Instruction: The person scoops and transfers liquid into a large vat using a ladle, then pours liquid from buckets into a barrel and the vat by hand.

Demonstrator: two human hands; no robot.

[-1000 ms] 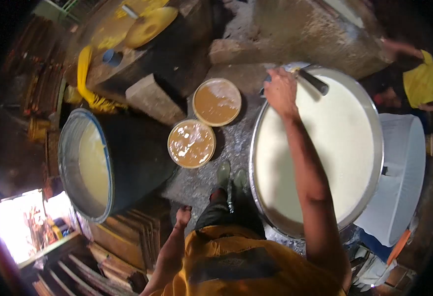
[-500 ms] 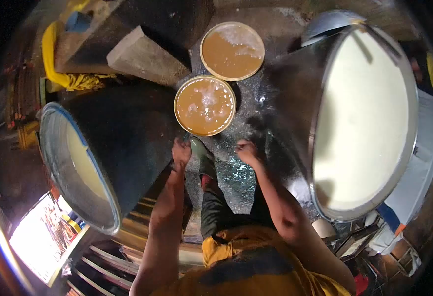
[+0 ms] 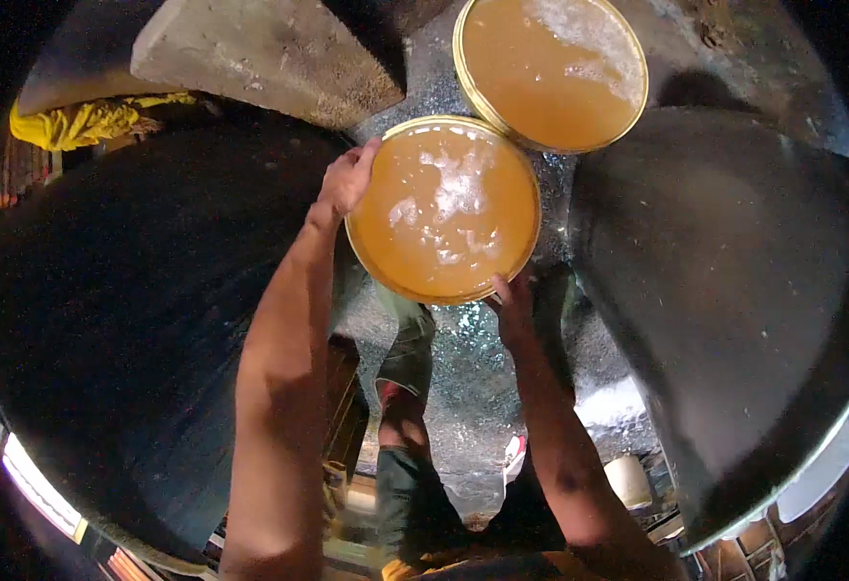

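Observation:
A round bucket (image 3: pixel 424 254) with a pale yellow rim, full of orange-brown liquid with white foam on top, stands in front of my feet. My left hand (image 3: pixel 350 177) grips its rim at the upper left, the thumb side against the edge. At the lower right of the same rim is my right hand (image 3: pixel 513 308), its fingertips curled on the edge and the rest under or beside the wall. A second full bucket (image 3: pixel 555 77) touches the first one at the back right.
Large dark vats flank me, the left vat (image 3: pixel 124 320) and the right vat (image 3: pixel 725 310). A concrete block (image 3: pixel 260 63) lies behind the buckets at left. Yellow cloth (image 3: pixel 81 124) hangs further left. The floor (image 3: pixel 454 387) is wet and shiny around my boots (image 3: pixel 407 339).
I have bent down closer to the buckets. Both hands, held apart from the near bucket before, now hold its rim. The pale liquid in the side vats has left view.

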